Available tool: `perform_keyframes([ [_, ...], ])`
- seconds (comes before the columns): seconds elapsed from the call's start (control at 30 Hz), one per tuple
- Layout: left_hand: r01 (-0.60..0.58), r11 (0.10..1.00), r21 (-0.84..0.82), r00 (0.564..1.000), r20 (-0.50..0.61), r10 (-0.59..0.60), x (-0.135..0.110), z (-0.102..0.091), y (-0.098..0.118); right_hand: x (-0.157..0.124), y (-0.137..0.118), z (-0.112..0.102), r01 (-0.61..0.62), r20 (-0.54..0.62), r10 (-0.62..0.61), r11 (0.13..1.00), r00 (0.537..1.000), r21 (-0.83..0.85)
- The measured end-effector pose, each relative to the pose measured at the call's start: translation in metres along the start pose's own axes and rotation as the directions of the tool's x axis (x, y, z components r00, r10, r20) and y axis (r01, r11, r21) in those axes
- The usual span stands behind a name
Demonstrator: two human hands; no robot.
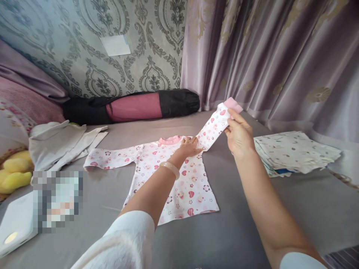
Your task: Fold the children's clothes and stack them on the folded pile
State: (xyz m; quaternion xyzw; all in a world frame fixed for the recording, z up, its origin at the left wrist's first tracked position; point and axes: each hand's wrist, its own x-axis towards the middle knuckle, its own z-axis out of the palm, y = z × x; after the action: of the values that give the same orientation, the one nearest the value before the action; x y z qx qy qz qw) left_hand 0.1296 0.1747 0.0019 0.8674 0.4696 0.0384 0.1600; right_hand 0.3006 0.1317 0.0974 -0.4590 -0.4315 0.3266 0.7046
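A small white long-sleeved shirt (pixel 193 183) with pink hearts and flowers lies spread on the grey bed sheet (pixel 224 235), its pink collar toward the wall. My left hand (pixel 191 146) rests flat on the shirt near the right-hand shoulder, fingers stretched out. The cuff end of the right-hand sleeve is pinched in my right hand (pixel 239 130), which lifts the sleeve out toward the curtain. The other sleeve lies straight out to the left. A pale bangle (pixel 169 169) circles my left wrist, and my left forearm covers part of the shirt's front.
To the right is a stack of folded patterned cloths (pixel 297 153). Crumpled beige clothing (pixel 58 140) lies at the left, near a yellow plush toy (pixel 17 170) and a white device (pixel 17 220). A black and pink long bag (pixel 134 106) lies along the wall, beside purple curtains (pixel 269 59).
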Motion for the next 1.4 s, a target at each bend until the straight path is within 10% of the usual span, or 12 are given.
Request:
perform_keyframes([
  [0.47,-0.014,0.981,-0.194,0.995,-0.103,-0.006,-0.001,0.001,-0.003,-0.006,0.004,0.067,-0.027,0.155,0.032,0.999,0.987,-0.033],
  [0.67,-0.09,0.935,-0.342,0.933,-0.357,-0.04,-0.032,-0.002,-0.047,-0.023,0.011,0.094,-0.008,0.191,0.037,0.988,0.981,-0.152],
  [0.83,0.14,0.877,-0.46,0.83,-0.428,-0.357,-0.084,-0.011,-0.106,-0.048,0.027,0.125,0.098,0.255,-0.015,0.944,0.967,-0.314],
  [1.0,0.169,0.771,-0.614,0.701,-0.475,-0.532,-0.131,-0.009,-0.143,-0.088,0.049,0.152,0.332,0.399,-0.127,0.798,0.908,-0.503],
  [1.4,0.086,0.739,-0.668,0.674,-0.507,-0.537,-0.145,-0.011,-0.12,-0.14,0.099,0.162,0.534,0.675,0.157,0.494,0.721,-0.686],
])
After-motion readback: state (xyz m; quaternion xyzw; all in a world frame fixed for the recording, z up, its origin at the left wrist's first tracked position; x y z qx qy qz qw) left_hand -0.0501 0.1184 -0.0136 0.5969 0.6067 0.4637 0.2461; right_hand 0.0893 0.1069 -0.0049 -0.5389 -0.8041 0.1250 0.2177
